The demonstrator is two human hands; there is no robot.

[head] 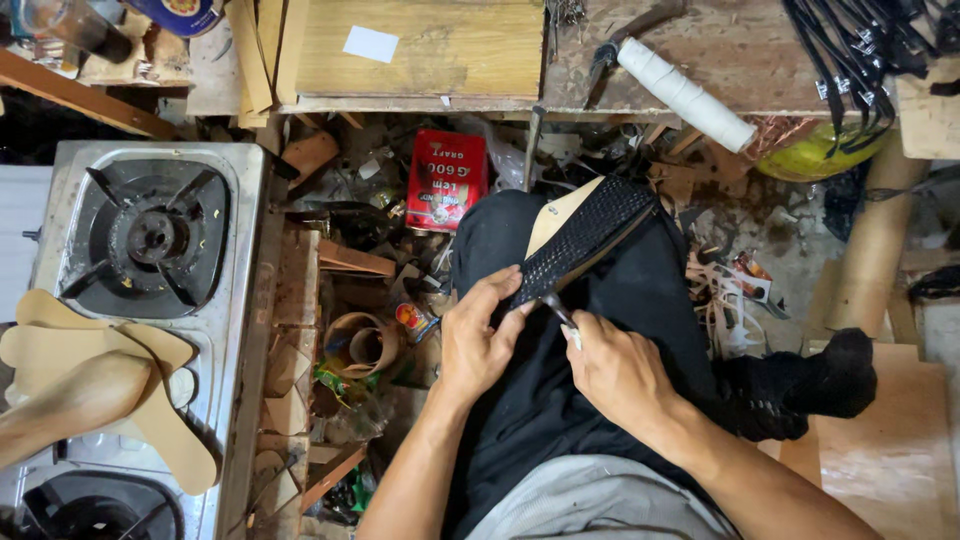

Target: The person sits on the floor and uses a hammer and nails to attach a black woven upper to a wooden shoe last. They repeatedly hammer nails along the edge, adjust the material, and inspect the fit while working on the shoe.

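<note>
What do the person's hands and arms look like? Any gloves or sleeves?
No gloves and no sleeves. The left hand and the right hand are bare, with bare forearms all the way to the picture's edge. No rings, watch or bracelets show on either one.

Gas stove sat at left, steel top, burner grate dusty; tan insole cutouts lay stacked over its near edge; red tin can stood on the littered floor just below the workbench front edge; white thread roll lay tilted on the bench's right part; black straps hung at its right corner; tape roll sat among scraps beside the stove.
</note>
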